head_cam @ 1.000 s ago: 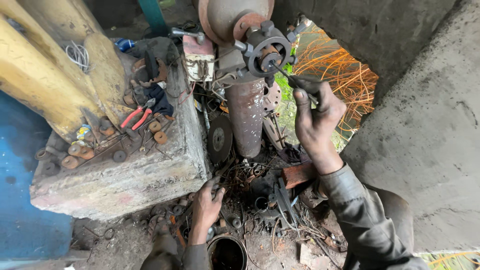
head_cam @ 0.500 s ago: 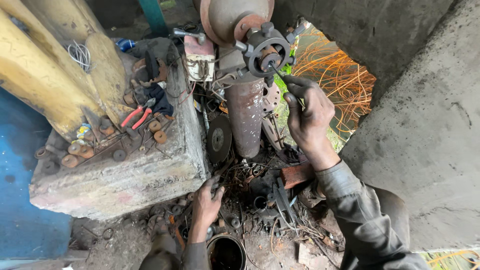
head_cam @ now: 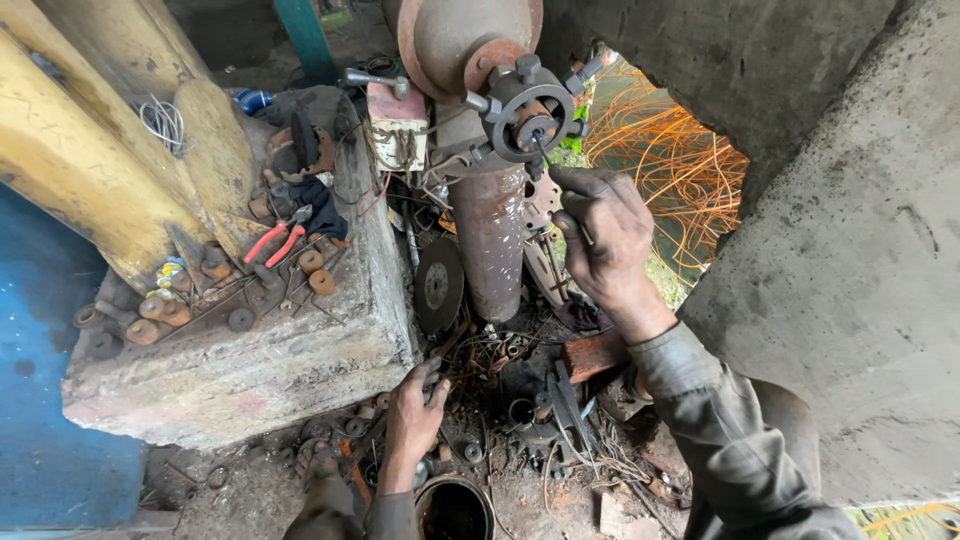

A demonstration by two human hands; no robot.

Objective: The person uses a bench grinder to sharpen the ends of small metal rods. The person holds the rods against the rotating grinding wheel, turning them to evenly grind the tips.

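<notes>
My right hand [head_cam: 604, 236] is raised just below a dark round chuck [head_cam: 527, 108] with bolts sticking out of its rim, on a rusty machine head [head_cam: 455, 40]. Its fingers are closed on a thin dark rod [head_cam: 541, 152] whose tip reaches up to the chuck's middle. My left hand [head_cam: 415, 415] is low down, fingers bent, resting on the greasy scrap at the foot of a concrete block [head_cam: 250, 370]. Whether it grips anything is hidden. A rusty steel post [head_cam: 490, 250] stands between the two hands.
Red-handled pliers [head_cam: 275, 240], rusty rings and bearings [head_cam: 160, 312] lie on the block. A dark grinding disc [head_cam: 438, 286] leans on the post. A round tin [head_cam: 455, 508] stands by my left arm. Orange wire [head_cam: 670, 170] is tangled behind; concrete wall [head_cam: 860, 270] on the right.
My right hand has moved left and up with the thin rod, from beside the chuck to right under it. My left hand has stayed in place.
</notes>
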